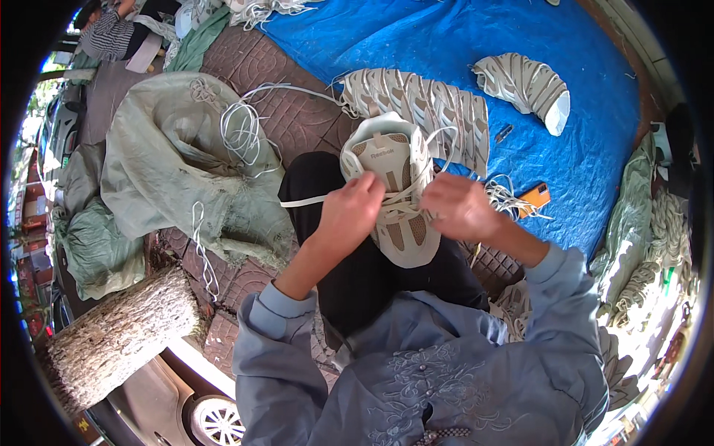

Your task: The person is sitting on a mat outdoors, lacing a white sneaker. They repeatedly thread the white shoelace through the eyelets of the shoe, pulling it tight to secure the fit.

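Reddish-brown paving is covering the ground, its blocks showing grooved, curving patterns. A creased blue tarp is stretching over it across the top and right, its folds catching some light. Past the tarp's right edge, a brown strip is running beside pale tiles; whether these are forming a wall or a floor is not showing clearly. At the lower left, a rough-barked trunk is slanting toward the rim. Just beyond it a brownish car is standing, a silver wheel showing. Bright daylight is glowing through greenery at the upper left, and strong sunlight is falling at the lower right.
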Demonstrator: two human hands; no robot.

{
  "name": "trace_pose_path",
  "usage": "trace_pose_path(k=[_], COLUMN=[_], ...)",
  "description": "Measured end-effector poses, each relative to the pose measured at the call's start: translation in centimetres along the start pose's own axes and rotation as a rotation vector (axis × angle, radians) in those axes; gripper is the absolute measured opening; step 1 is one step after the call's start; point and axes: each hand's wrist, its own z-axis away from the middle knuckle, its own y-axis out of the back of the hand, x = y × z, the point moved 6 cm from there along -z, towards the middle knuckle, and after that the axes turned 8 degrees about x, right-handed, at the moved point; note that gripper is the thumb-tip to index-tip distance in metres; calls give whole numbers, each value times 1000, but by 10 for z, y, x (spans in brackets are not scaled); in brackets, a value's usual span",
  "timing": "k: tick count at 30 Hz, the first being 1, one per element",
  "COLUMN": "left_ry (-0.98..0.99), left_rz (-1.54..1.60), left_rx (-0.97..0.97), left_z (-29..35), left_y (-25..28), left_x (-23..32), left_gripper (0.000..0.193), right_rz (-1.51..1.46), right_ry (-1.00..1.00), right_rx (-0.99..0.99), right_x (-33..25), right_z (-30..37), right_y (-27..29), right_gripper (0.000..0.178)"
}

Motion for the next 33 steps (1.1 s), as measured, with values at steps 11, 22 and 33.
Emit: trace_pose_path(k=[11,22,33], left_ry=[133,-31,186], left_rz=[66,11,-484], left_rx=[36,-41,6], left_z=[1,5,65], left_y=[11,23,126], left_x=[-12,-19,-139], left_gripper=[12,11,15], right_rz=[-508,-507,-28], right_ry=[-260,-518,92], right_rx=[27,-259,-22], right_x=[15,39,1], right_z=[-19,-20,-27], right_y=[-9,-13,-9], right_gripper=[8,9,6])
